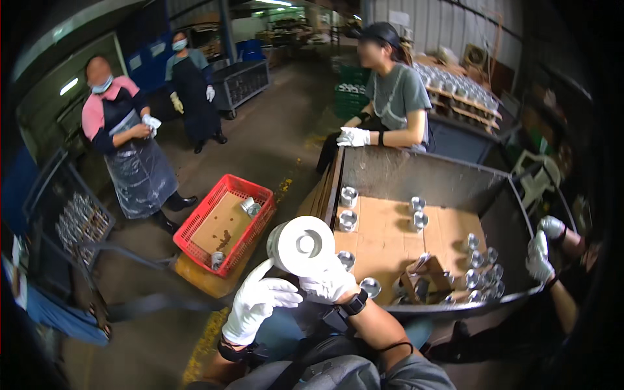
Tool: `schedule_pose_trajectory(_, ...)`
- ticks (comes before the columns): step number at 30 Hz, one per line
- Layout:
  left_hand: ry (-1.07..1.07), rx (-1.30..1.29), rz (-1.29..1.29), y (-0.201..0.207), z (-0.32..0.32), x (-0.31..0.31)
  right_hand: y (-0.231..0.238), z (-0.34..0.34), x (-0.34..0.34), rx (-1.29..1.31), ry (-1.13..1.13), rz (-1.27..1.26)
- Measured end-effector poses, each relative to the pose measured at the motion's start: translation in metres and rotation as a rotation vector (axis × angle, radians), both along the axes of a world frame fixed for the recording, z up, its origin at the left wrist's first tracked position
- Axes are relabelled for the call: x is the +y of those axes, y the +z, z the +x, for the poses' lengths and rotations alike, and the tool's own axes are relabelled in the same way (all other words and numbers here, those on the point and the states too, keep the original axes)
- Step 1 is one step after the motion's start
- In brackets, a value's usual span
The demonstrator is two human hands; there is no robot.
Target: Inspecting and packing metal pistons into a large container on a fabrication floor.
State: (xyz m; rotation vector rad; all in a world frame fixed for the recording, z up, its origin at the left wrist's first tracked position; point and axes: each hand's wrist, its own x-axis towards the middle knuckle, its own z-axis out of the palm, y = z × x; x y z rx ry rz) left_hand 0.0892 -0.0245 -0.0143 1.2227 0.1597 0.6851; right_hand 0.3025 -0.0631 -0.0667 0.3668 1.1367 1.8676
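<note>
My right hand (328, 284), in a white glove, grips a shiny metal piston (304, 244) from below and the right. The piston's round face, with a ring-shaped recess and a raised centre, is turned toward me. Beside it my left hand (263, 302), also gloved in white, is open with its fingers stretched out. One left fingertip reaches the piston's lower left edge; whether it presses there I cannot tell. On my right, several similar pistons (348, 221) stand on cardboard inside a large metal bin (422, 170). A torn brown cardboard box (426, 276) lies among them.
Left of my hands, a red plastic basket (188, 224) holds a few pistons on cardboard. A person in grey (400, 97) leans at the bin's far edge. Another person's gloved hands (539, 257) are at its right side. Two aproned people stand at far left.
</note>
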Motion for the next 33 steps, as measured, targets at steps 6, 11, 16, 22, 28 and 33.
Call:
schedule_pose_trajectory(6,0.036,-0.19,-0.05,-0.023,-0.005,0.003,0.046,-0.021,-0.019,-1.108,-0.145,0.247)
schedule_pose_trajectory(11,0.158,-0.121,0.05,-0.019,-0.012,-0.003,0.056,-0.028,-0.03,-1.237,-0.131,0.319)
schedule_pose_trajectory(16,0.233,-0.137,0.019,-0.021,-0.017,-0.004,0.035,-0.025,-0.02,-1.185,-0.106,0.532)
schedule_pose_trajectory(22,0.338,-0.177,0.092,-0.014,-0.016,-0.014,0.034,-0.022,-0.023,-1.075,-0.066,0.542)
schedule_pose_trajectory(28,0.294,-0.083,0.285,-0.016,-0.02,-0.006,0.063,-0.022,-0.033,-1.242,-0.016,0.268)
schedule_pose_trajectory(33,0.217,-0.139,0.246,-0.006,-0.009,-0.009,0.032,-0.019,-0.025,-1.049,-0.09,0.351)
